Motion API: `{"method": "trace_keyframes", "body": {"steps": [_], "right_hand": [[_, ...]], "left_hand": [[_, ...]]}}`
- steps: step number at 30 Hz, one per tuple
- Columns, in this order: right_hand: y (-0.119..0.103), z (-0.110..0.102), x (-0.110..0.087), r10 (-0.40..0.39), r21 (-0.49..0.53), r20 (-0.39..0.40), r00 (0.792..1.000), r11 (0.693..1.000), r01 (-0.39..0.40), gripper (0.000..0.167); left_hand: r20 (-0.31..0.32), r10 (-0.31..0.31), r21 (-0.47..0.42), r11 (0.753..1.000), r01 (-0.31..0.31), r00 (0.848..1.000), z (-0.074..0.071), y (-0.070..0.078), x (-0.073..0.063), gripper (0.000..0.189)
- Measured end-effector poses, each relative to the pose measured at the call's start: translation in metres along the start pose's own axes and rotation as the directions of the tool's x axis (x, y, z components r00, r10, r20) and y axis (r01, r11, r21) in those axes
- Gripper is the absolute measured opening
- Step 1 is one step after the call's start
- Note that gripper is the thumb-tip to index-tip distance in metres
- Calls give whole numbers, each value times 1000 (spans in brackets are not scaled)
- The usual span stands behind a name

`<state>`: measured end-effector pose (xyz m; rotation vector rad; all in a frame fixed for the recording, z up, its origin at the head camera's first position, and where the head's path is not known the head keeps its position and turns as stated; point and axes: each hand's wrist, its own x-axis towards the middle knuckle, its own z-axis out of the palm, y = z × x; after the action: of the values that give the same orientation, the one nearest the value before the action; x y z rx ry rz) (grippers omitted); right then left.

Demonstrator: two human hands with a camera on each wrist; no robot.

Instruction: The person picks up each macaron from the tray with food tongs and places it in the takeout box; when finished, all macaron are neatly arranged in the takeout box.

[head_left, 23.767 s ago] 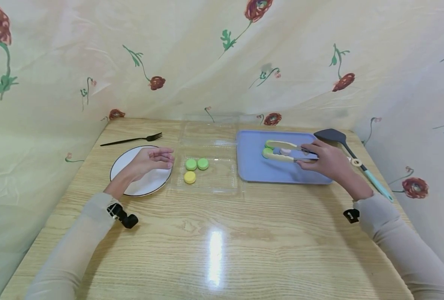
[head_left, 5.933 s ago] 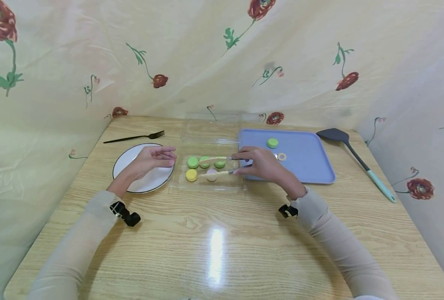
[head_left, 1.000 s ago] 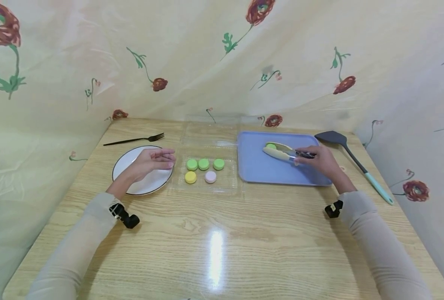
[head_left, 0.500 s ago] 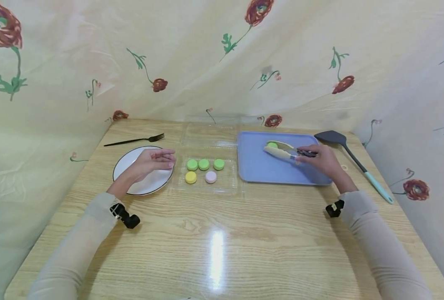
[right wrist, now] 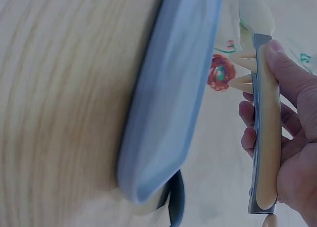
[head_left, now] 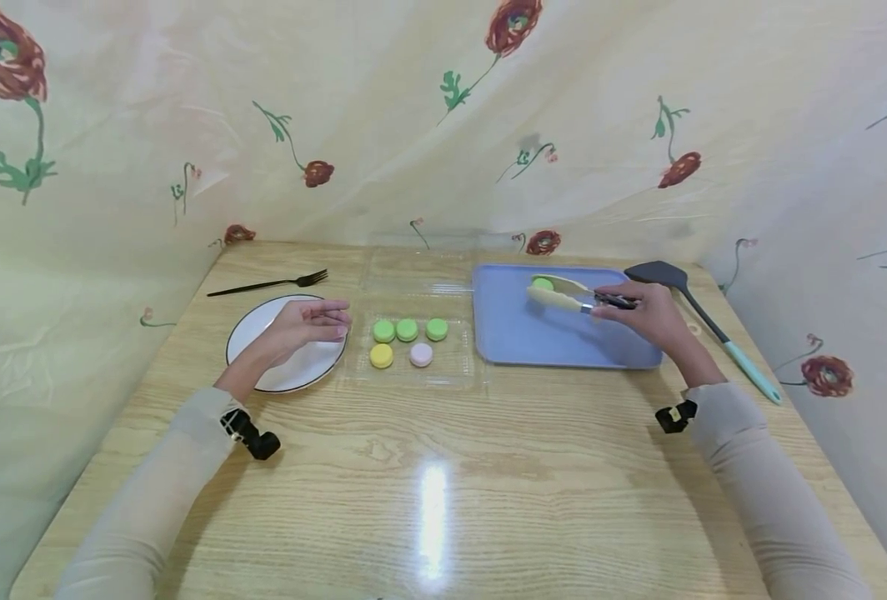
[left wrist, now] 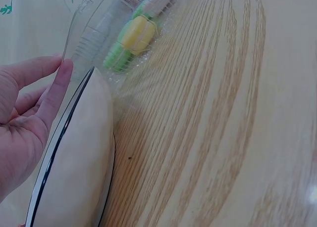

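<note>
My right hand [head_left: 642,312] grips a pair of kitchen tongs [right wrist: 267,128], whose cream tips enclose a green macaron [head_left: 543,284] a little above the blue tray [head_left: 556,342]. A shadow falls on the tray under the tips. At the left, my left hand [head_left: 293,329] reaches across a white dark-rimmed plate [head_left: 293,375]. Its thumb and finger pinch the near edge of a clear plastic container [head_left: 451,367], which stands with its lid raised. Inside sit several macarons: green ones [head_left: 407,330] in the back row, with a yellow one [head_left: 381,357] and a lilac one [head_left: 421,355] in front.
A black fork [head_left: 267,284] lies behind the plate. To the tray's right is a spatula [head_left: 702,312] with a dark head and mint handle. Flowered cloth [head_left: 383,125] hangs behind and beside the wooden table [head_left: 353,467].
Earlier, a green and a lilac macaron went from tray to container. In the last second the tongs have closed on the remaining green macaron and risen slightly. My left hand stays put.
</note>
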<state>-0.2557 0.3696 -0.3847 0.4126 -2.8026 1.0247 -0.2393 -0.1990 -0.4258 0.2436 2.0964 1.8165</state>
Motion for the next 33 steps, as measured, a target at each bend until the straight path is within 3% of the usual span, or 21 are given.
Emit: {"method": "trace_keyframes", "body": {"steps": [21,33], "right_hand": [[-45,2,5,-108,5,15,994,994,108,39],[-75,7,10,-214,-15,64,975,976,216,36]], "left_hand": [[4,25,-7,1000,-25,1000,-2,-4,-4,57],[27,8,-5,1000,-8,1000,-4,0,2,58]]}}
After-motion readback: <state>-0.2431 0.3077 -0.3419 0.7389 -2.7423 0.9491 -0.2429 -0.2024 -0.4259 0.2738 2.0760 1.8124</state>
